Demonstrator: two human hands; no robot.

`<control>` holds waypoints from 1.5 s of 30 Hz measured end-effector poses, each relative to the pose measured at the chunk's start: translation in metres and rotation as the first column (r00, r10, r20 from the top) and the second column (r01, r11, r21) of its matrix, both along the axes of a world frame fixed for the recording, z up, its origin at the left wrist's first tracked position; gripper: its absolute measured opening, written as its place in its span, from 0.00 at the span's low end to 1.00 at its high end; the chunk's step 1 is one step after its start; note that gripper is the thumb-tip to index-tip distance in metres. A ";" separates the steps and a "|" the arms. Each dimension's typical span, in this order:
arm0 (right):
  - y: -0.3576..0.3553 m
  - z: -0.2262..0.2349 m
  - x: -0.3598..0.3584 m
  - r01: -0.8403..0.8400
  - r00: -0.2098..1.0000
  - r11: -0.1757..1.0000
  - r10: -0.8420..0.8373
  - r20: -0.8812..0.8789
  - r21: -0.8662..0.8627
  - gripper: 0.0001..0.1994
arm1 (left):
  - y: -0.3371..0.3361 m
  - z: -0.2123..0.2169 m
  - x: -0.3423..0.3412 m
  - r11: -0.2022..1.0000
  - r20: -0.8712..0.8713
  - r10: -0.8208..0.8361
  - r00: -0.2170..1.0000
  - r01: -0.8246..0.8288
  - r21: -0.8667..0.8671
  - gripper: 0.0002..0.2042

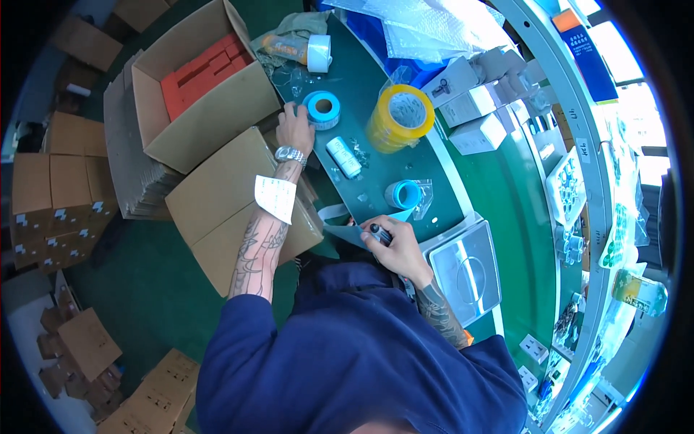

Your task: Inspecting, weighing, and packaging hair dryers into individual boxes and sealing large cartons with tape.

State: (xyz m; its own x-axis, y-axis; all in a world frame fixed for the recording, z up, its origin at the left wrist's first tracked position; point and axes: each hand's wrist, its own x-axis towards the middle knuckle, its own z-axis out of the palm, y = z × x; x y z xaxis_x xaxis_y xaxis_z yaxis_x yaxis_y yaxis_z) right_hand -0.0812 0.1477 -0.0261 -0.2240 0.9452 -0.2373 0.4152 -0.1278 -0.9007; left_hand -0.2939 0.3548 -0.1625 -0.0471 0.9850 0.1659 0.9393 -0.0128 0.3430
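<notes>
My left hand [295, 130], fingers stretched out, reaches between the open carton's corner and a light-blue roll [322, 110] on the green table; nothing shows in it. A white paper label [275, 199] clings to that forearm. In my right hand [396, 249] is a dark marker pen [380, 233], gripped close to my body. Beneath that hand lies a pale blue strip [350, 235], running toward a second light-blue roll [403, 194]. The right fingertips are partly hidden. A white bottle-like cylinder [343, 158] lies between the rolls.
A carton [195, 72] of orange-red boxes stands at left, with a closed carton [238, 195] nearer me. Yellow tape rolls [400, 118] stack on the table. White boxes [470, 119] and a clear-lidded device [466, 271] sit at right. A grey metal frame [578, 108] rises beyond.
</notes>
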 end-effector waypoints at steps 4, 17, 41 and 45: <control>0.007 -0.007 -0.010 -0.063 0.998 0.998 0.063 0.004 0.018 0.04 | -0.010 0.016 -0.004 0.994 -0.121 -0.074 0.990 0.063 -0.086 0.11; 0.112 -0.071 -0.050 0.180 0.984 0.927 -0.173 -0.052 0.328 0.08 | -0.007 0.014 -0.020 0.849 0.344 -0.528 0.777 0.470 0.241 0.06; 0.179 -0.091 -0.059 0.003 0.950 0.768 -0.202 0.238 0.640 0.11 | -0.017 0.034 -0.018 0.956 0.659 -0.190 0.728 0.290 -0.046 0.11; 0.184 -0.097 -0.056 -0.128 0.947 0.797 -0.078 0.311 0.590 0.12 | -0.021 0.030 -0.012 0.968 0.643 -0.186 0.743 0.251 -0.010 0.11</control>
State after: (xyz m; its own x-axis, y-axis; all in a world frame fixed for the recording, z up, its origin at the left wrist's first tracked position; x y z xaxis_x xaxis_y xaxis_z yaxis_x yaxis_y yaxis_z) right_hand -0.1374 0.3313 -0.1231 -0.2631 0.9131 0.3115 0.6743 0.4049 -0.6176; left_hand -0.3062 0.3337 -0.1320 0.1094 0.9902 0.0872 0.4819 -0.1296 0.8666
